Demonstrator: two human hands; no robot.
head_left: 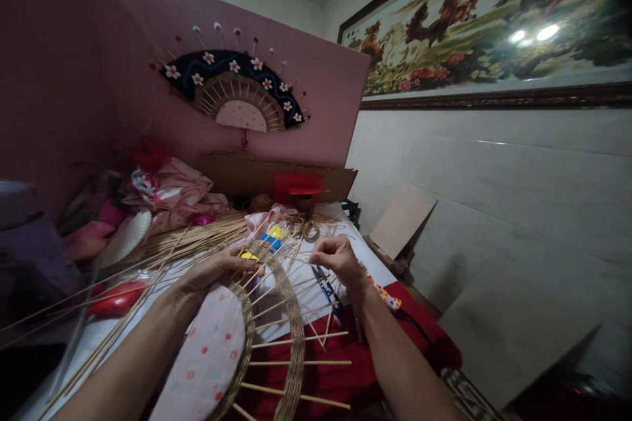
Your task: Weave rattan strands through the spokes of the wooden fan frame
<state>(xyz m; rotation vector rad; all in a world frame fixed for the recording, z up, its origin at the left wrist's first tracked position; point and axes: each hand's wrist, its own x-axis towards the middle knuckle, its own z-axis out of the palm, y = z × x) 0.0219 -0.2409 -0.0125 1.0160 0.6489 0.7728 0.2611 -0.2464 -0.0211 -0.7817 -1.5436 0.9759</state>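
Observation:
A half-round fan frame [297, 332] of thin wooden sticks and woven twine bands lies tilted in front of me, with pale spotted fabric [212, 348] at its centre. My left hand [222, 268] grips its upper end, the fingers closed around the sticks and partly hidden. To the right of the frame, my right hand [340, 260] is raised in a pinch; whatever lies between thumb and finger is too small to make out. Just under that hand are dark blue snips [326, 289], blades pointing up and left, on the white table surface.
Long thin sticks [197, 237] lie bundled at the left rear, near crumpled pink fabric [185, 187]. A tape roll [311, 231] and a red box [299, 189] stand behind. One finished fan [234, 89] hangs on the pink panel. Red cloth [419, 329] covers the right edge.

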